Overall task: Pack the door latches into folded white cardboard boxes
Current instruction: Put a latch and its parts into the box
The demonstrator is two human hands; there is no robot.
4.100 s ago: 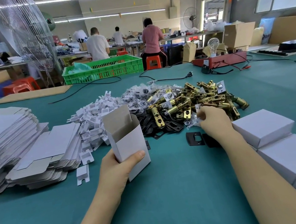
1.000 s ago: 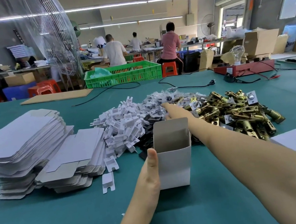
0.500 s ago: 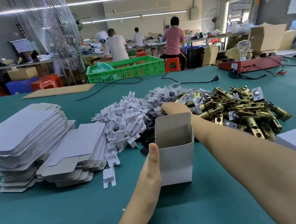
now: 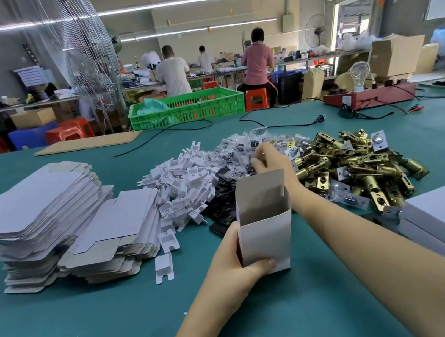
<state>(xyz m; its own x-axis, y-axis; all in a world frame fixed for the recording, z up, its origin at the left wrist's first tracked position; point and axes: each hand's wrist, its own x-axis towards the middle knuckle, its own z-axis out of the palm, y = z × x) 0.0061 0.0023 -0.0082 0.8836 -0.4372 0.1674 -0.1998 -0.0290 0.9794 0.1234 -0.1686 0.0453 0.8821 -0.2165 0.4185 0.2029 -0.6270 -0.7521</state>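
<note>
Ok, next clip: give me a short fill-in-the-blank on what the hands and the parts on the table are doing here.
1. The left hand holds an upright white box whose top is ____.
2. The right hand reaches into the pile of small ____ bags.
3. The brass latches lie to the ____ of the box.
4. The table cover is ____.

Missing: open; plastic; right; green

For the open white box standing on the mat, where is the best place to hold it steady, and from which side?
Grip the open white box low on its walls, coming from its left side, as the left hand does, thumb across the front. It stands upright with its mouth up and back flap raised, so a low side hold leaves the opening free for the right hand.
</note>
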